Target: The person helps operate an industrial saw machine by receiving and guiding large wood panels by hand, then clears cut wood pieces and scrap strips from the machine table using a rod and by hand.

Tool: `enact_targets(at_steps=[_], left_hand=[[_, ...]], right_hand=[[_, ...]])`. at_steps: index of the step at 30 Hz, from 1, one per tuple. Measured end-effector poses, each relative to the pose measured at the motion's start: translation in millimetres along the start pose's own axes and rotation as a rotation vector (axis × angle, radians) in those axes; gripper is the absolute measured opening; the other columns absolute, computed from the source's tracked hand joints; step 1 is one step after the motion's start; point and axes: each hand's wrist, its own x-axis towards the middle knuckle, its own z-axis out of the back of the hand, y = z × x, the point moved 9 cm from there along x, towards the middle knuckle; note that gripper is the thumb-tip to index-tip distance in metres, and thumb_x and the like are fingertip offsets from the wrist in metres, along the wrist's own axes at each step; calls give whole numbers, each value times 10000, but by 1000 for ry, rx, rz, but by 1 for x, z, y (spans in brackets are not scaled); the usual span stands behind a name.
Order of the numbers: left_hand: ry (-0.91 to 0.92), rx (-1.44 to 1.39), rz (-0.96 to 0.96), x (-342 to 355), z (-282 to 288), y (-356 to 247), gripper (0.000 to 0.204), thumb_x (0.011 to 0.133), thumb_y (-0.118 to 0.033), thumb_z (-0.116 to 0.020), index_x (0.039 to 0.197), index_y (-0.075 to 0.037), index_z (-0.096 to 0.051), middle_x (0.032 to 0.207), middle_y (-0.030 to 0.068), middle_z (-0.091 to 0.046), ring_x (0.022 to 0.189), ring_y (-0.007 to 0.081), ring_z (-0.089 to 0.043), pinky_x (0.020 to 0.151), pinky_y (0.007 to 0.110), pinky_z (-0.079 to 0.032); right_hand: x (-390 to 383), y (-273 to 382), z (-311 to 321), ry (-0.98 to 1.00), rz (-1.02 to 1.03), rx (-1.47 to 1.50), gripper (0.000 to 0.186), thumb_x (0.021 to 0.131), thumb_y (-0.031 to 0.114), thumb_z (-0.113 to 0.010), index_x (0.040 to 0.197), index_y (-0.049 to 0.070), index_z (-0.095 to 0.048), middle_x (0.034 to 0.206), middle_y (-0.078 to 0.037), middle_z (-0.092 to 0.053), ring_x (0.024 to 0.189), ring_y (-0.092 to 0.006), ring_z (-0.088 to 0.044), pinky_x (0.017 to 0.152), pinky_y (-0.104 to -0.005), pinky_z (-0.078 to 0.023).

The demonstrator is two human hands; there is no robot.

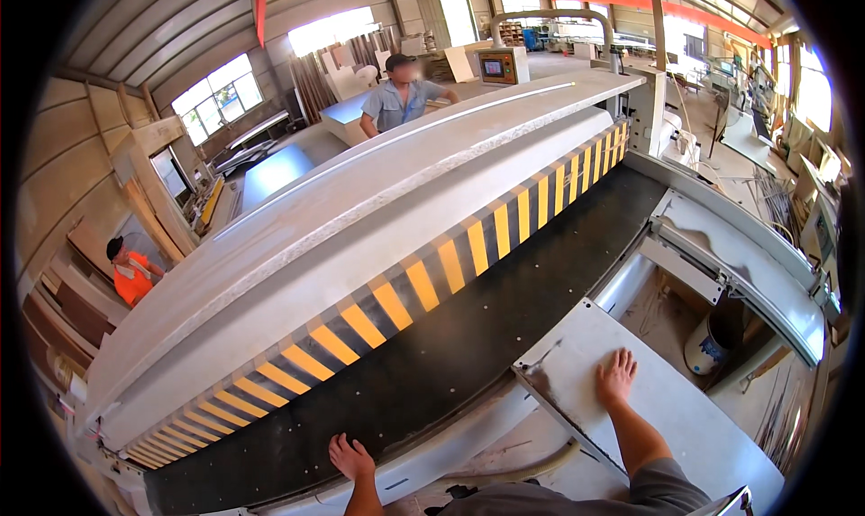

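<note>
My left hand point(351, 457) rests near the front edge of a long black machine table point(423, 354), fingers spread and holding nothing. On a pale grey metal side table point(671, 408) that juts out toward me, my right hand point(616, 375) lies flat with its fingers apart. Behind the black table runs a long guard point(432, 282) with yellow and black slanted stripes. Above it is a wide off-white machine beam cover point(360, 183), its top edge worn. The machine looks like a large panel saw.
A second grey side table point(739, 264) stands farther right. Below it, a white bucket point(712, 338) sits on the floor. A control box with a screen point(502, 67) hangs beyond the beam. One person in a blue-grey shirt point(396, 102) stands behind it; another in orange point(132, 275) is at left.
</note>
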Motion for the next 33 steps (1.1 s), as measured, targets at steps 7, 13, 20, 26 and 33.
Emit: enact_targets(at_steps=[7,13,20,26,33], left_hand=[[6,2,0,10,17,-4,345,997,-228,-615,1306,-76,-588,1420,138,-545,1342,352,-494,1139,494,-393],[8,2,7,13,27,-6,344,1001,-232,-611,1306,-77,-588,1422,139,-547,1346,354,-494,1139,499,-394],[30,29,47,14,24,-2,343,1004,-232,-610,1307,-73,-591,1419,145,-548,1341,361,-496,1140,501,-397],[15,-3,29,14,22,-4,352,989,-236,-613,1294,-62,-601,1403,162,-556,1342,368,-493,1154,502,-386],[-34,-35,-23,15,29,-9,351,979,-223,-617,1290,-61,-602,1392,162,-560,1333,372,-500,1143,507,-391]], right_hand=[[0,6,12,36,-12,-14,745,1022,410,-566,1609,7,-343,1716,-185,-284,1622,-347,-154,1323,-514,-64],[1,8,21,56,-11,-22,750,1026,414,-554,1613,3,-334,1717,-189,-280,1622,-352,-152,1322,-517,-63],[0,13,25,17,16,-11,746,1029,412,-543,1612,-2,-333,1715,-190,-282,1621,-357,-151,1321,-521,-65],[5,15,26,20,12,-18,740,1021,401,-561,1601,-6,-346,1710,-194,-290,1619,-357,-159,1319,-523,-73],[6,13,24,4,7,-17,738,1019,402,-566,1596,-4,-354,1708,-200,-289,1617,-356,-164,1320,-519,-75]])
